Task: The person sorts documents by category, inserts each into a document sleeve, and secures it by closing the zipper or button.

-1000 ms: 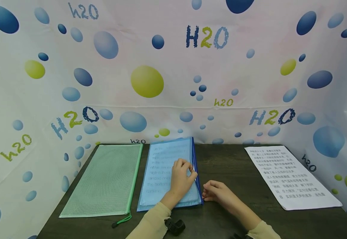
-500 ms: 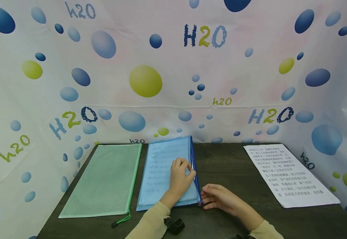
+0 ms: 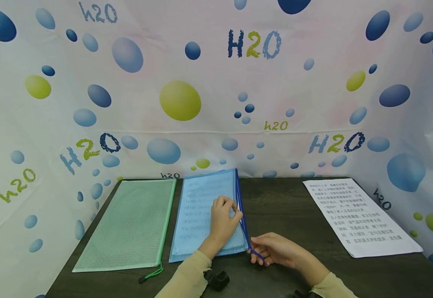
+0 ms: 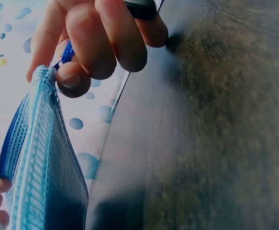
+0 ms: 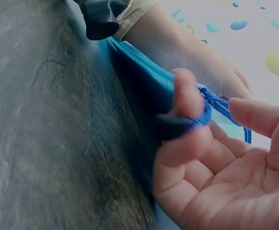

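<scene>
A blue mesh zipper pouch (image 3: 194, 219) with a printed sheet showing through it lies at the middle of the table. My left hand (image 3: 224, 219) rests over its right side, thumb and index pinching the edge near the dark blue zipper. By the pouch's lower right corner, my right hand (image 3: 277, 250) has curled fingers, with the zipper's blue pull cord (image 3: 257, 254) across them. In the right wrist view that cord's black end (image 5: 170, 127) sticks out between the fingers, and the thumb stands apart. The left wrist view shows the pouch (image 4: 39, 143) edge-on, its corner beside the right hand's fingers.
A green mesh zipper pouch (image 3: 130, 223) lies flat on the left, its green cord (image 3: 153, 274) toward the front. Printed paper sheets (image 3: 361, 217) lie on the right of the dark wooden table (image 3: 276, 198). A patterned curtain (image 3: 216, 82) hangs behind.
My right hand's fingers have spread from a tighter pose and turned palm up, with the blue pull cord now visible across them. The left hand keeps its hold on the pouch edge.
</scene>
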`<state>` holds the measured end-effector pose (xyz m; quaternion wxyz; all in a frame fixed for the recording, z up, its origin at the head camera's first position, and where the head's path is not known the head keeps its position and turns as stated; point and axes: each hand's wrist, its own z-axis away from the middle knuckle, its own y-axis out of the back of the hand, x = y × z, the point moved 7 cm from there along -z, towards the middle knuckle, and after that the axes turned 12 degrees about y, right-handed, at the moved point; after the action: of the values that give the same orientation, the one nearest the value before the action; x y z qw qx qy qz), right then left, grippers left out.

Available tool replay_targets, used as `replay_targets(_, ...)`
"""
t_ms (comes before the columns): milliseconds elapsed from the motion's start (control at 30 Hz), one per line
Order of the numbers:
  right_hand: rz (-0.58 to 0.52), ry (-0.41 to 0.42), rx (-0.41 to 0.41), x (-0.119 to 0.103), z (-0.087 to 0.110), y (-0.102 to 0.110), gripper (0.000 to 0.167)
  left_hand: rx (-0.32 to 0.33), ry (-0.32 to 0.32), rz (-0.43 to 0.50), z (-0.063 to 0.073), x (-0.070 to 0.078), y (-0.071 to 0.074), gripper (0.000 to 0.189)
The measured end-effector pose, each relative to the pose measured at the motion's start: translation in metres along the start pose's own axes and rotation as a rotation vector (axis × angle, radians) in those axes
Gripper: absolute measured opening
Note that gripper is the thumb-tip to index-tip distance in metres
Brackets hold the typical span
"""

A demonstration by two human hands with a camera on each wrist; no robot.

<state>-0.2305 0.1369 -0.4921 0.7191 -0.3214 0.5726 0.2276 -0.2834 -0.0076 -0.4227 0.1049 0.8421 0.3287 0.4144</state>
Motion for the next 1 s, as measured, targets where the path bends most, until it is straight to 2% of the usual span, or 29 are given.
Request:
replay_targets(167, -0.015, -0.005, -0.012, 0.001, 0.000, 0.001, 0.035, -0.010, 0.020, 0.009, -0.001, -0.002, -0.001, 0.016)
replay_targets(433, -0.085, 0.009, -0.060, -0.001, 0.000, -0.002, 0.027, 0.010, 0.012, 0.020, 0.000, -0.002, 0.000, 0.016)
replay_targets(600, -0.136, 0.023, -0.074, 0.001, -0.001, -0.002, 0.025, -0.036, 0.040, 0.024, 0.003, -0.001, -0.004, 0.014)
replay_targets(700, -0.164, 0.029, -0.070, 0.002, -0.001, -0.001, 0.024, -0.089, 0.095, 0.057, 0.007, -0.001, -0.007, 0.010)
replay_targets(767, -0.180, 0.031, -0.069, 0.003, -0.002, -0.001, 0.024, -0.145, 0.154, 0.113, 0.010, -0.003, -0.009, 0.007)
replay_targets(900, -0.209, 0.029, -0.065, 0.005, -0.002, -0.001, 0.026, -0.277, 0.295, 0.280, 0.018, -0.005, -0.012, 0.006)
replay_targets(1000, -0.228, 0.029, -0.065, 0.005, -0.003, -0.002, 0.027, -0.366, 0.411, 0.439, 0.023, -0.006, -0.010, 0.011)
